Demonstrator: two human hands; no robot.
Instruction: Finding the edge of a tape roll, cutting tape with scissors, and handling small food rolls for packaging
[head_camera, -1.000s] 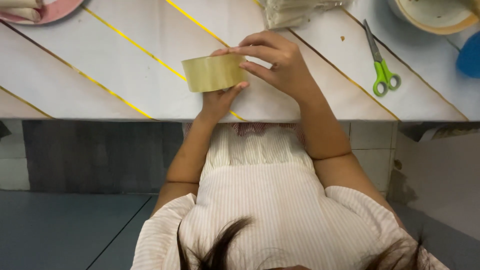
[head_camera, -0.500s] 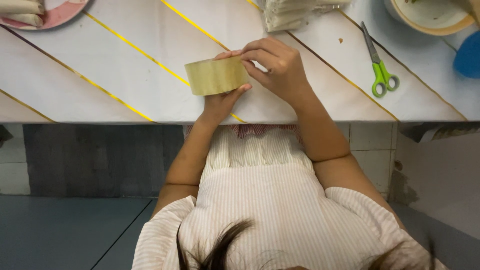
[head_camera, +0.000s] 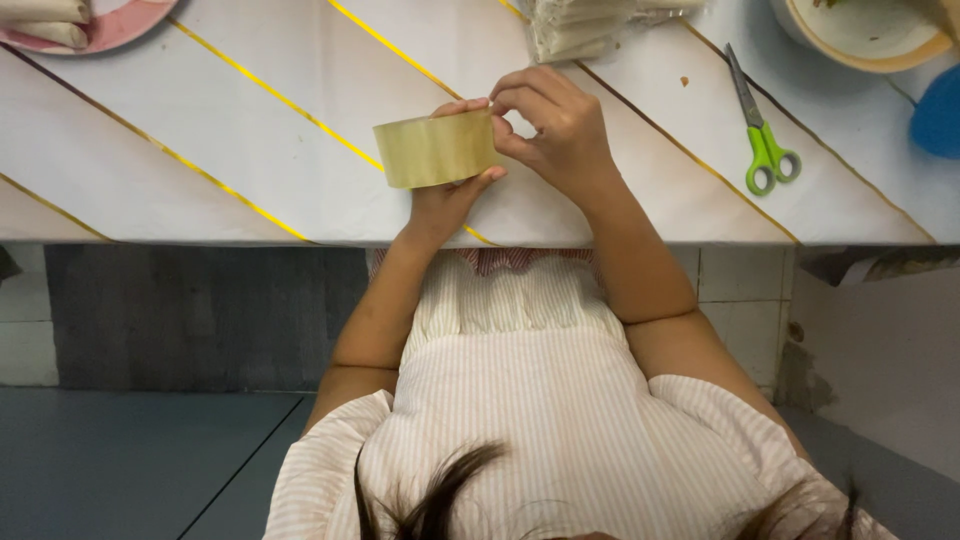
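Note:
A roll of yellowish-brown packing tape (head_camera: 435, 150) is held above the white table (head_camera: 230, 150) with thin gold diagonal stripes. My left hand (head_camera: 445, 205) grips the roll from below, thumb against its right side. My right hand (head_camera: 555, 130) is at the roll's upper right edge, with thumb and fingertips pinched together on the tape's surface. Both forearms reach up from my striped pale dress at the bottom of the view.
Green-handled scissors (head_camera: 760, 150) lie on the table to the right. A cream bowl (head_camera: 860, 35) and a blue object (head_camera: 940, 110) sit at the far right, a stack of clear plastic bags (head_camera: 580, 30) at top centre, a pink plate (head_camera: 100, 25) top left.
The roll and both hands have shifted slightly to the right. My right fingertips stay pinched on the roll's upper edge.

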